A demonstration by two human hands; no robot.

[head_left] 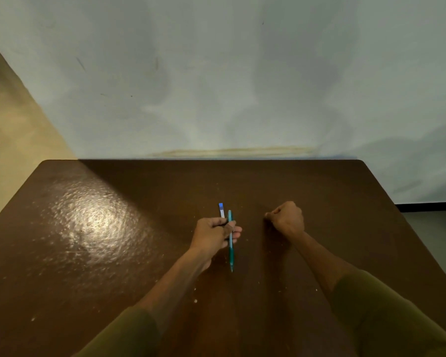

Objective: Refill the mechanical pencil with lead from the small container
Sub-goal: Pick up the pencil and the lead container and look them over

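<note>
A teal mechanical pencil (231,251) runs near-vertically in the view, tip toward me, and my left hand (213,235) is closed around its upper half. The same hand also holds a small blue-and-white lead container (221,210), whose far end sticks out beyond my fingers next to the pencil's top. My right hand (286,219) rests on the brown table (113,253) to the right as a closed fist, a hand's width from the pencil. Whether the fist pinches anything small is hidden.
The table's far edge meets a pale wall (216,86). A bright glare patch (93,217) lies on the left of the tabletop. Small pale specks (195,301) dot the surface near me. Floor shows past the table's left and right edges.
</note>
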